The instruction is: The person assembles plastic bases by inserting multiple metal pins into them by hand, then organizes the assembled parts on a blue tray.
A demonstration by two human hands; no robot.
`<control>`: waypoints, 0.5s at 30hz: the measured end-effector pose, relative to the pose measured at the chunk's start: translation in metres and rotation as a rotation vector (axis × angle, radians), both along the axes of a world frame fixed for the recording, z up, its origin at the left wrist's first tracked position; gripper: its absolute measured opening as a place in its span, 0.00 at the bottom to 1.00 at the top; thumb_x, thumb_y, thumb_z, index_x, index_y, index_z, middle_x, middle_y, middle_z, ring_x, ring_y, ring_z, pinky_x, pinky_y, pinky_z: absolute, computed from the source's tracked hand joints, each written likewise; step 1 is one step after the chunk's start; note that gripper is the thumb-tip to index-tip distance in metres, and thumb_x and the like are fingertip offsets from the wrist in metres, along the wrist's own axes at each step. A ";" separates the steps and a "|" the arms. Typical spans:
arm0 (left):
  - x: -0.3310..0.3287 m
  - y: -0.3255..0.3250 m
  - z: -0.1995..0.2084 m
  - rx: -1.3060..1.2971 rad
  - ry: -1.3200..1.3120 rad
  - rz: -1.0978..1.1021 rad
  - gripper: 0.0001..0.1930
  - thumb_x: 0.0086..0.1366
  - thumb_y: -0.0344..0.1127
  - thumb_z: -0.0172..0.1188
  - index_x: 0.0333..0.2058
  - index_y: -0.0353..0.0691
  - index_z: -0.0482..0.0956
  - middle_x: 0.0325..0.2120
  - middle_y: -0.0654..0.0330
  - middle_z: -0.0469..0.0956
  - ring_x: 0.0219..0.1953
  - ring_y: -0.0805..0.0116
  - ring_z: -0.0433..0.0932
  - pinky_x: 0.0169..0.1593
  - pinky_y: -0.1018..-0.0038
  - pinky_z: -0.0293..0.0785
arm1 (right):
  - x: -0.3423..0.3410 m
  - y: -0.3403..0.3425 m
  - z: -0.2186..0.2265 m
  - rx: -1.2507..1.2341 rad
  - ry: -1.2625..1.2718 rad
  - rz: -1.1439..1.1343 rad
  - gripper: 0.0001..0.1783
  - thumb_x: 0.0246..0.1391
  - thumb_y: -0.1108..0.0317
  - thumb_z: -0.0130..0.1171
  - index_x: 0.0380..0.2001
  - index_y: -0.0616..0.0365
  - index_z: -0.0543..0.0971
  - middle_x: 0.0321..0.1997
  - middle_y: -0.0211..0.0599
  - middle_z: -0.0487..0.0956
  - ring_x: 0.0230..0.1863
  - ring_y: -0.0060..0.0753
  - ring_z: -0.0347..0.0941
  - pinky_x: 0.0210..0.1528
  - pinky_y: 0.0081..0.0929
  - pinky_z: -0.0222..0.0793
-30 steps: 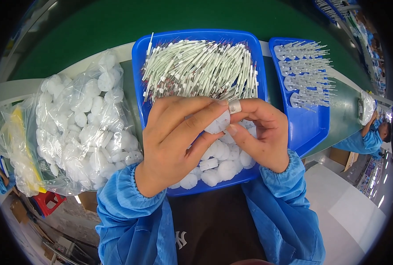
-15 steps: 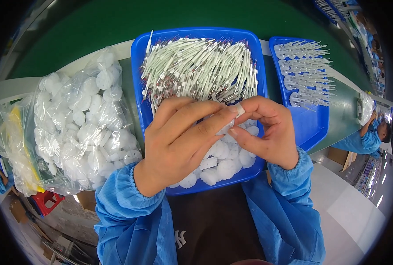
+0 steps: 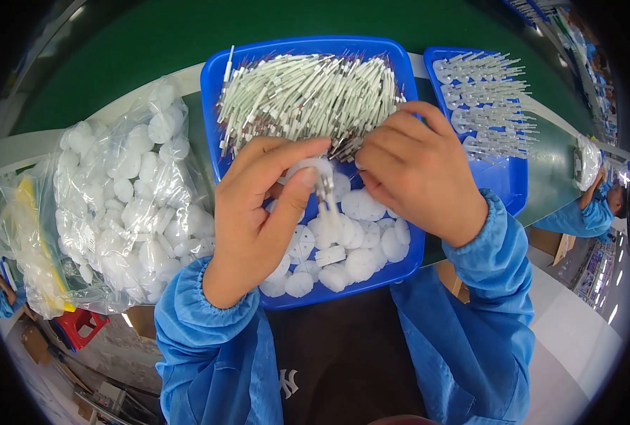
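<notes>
L hand (image 3: 248, 212) pinches a white pc (image 3: 320, 166) w/ blurry prongs hanging down, R hand (image 3: 428, 173) is curled right by the pale sticks (image 3: 301, 99) in the blue tray (image 3: 315, 300). Rnd white discs (image 3: 361, 265) fill its near end, clear bag (image 3: 127, 191) on the L.

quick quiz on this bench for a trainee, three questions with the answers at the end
1. What colour is the piece held by the left hand?
2. True or false: the clear bag lies to the left of the large blue tray.
3. Seen from the person, where in that tray do the pale sticks lie? a) nearer than the white round pieces b) beyond them

Key: 1. White. 2. True. 3. b
</notes>
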State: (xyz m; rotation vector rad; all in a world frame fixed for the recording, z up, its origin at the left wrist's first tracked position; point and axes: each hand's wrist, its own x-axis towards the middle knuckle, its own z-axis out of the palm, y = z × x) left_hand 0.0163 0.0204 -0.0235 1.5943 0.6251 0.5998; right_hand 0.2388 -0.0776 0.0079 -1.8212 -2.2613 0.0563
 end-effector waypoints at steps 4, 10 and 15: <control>0.007 -0.002 -0.002 0.055 -0.045 0.070 0.22 0.68 0.18 0.62 0.60 0.39 0.84 0.42 0.57 0.81 0.37 0.73 0.80 0.37 0.79 0.78 | -0.002 -0.009 0.003 0.106 0.333 -0.141 0.10 0.46 0.71 0.75 0.33 0.49 0.86 0.40 0.28 0.86 0.38 0.37 0.83 0.57 0.43 0.73; 0.004 -0.002 -0.010 -0.018 -0.105 0.063 0.22 0.68 0.17 0.62 0.59 0.39 0.85 0.43 0.58 0.80 0.40 0.74 0.81 0.40 0.79 0.83 | -0.031 -0.015 -0.009 0.156 0.782 -0.184 0.17 0.50 0.81 0.77 0.45 0.60 0.90 0.41 0.38 0.86 0.38 0.34 0.82 0.40 0.26 0.78; 0.006 -0.003 -0.008 -0.072 -0.106 0.080 0.21 0.68 0.17 0.63 0.58 0.38 0.85 0.43 0.59 0.80 0.42 0.74 0.81 0.43 0.79 0.84 | -0.037 -0.022 -0.019 0.155 0.890 -0.389 0.14 0.53 0.82 0.75 0.43 0.64 0.89 0.37 0.39 0.87 0.32 0.27 0.82 0.37 0.22 0.77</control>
